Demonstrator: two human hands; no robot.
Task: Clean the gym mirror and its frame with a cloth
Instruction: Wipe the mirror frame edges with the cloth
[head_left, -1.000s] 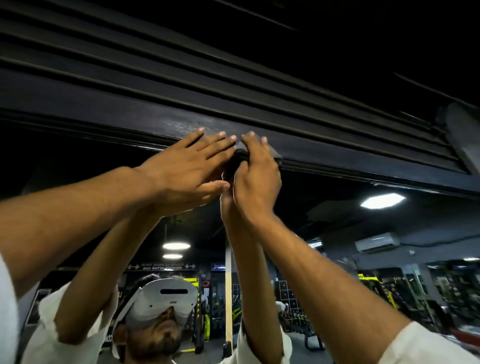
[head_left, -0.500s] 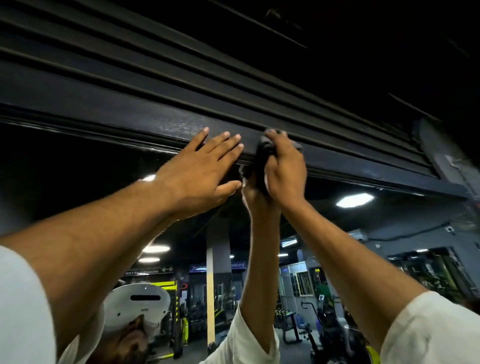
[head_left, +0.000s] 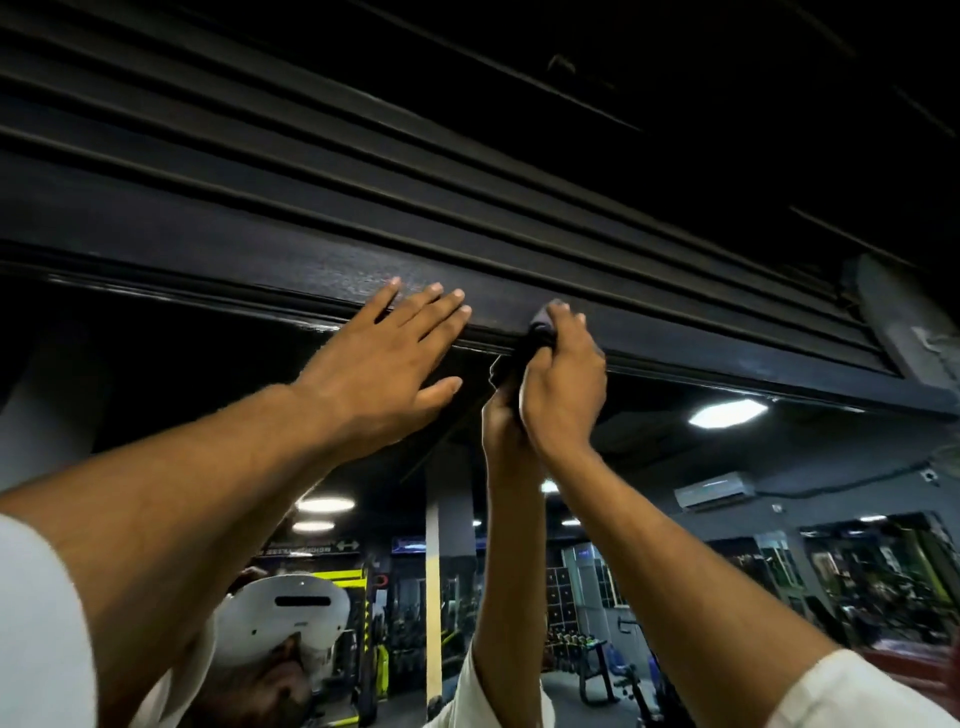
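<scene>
The mirror's dark top frame (head_left: 249, 260) runs across the view above the glass (head_left: 701, 545), which reflects the gym, my arms and my headset. My left hand (head_left: 384, 369) lies flat with straight fingers against the lower edge of the frame. To its right, my right hand (head_left: 563, 384) grips a dark cloth (head_left: 537, 332) and presses it onto the frame's lower lip. Most of the cloth is hidden behind my fingers.
Dark horizontal slats (head_left: 363, 130) rise above the frame toward a black ceiling. A grey pillar (head_left: 904, 322) meets the frame at the upper right. The glass reflects ceiling lights (head_left: 727, 413), an air conditioner (head_left: 714, 488) and gym machines.
Both hands have slid to the right along the frame, the right hand carrying the cloth with it. The left hand has moved slightly apart from the right and stays flat.
</scene>
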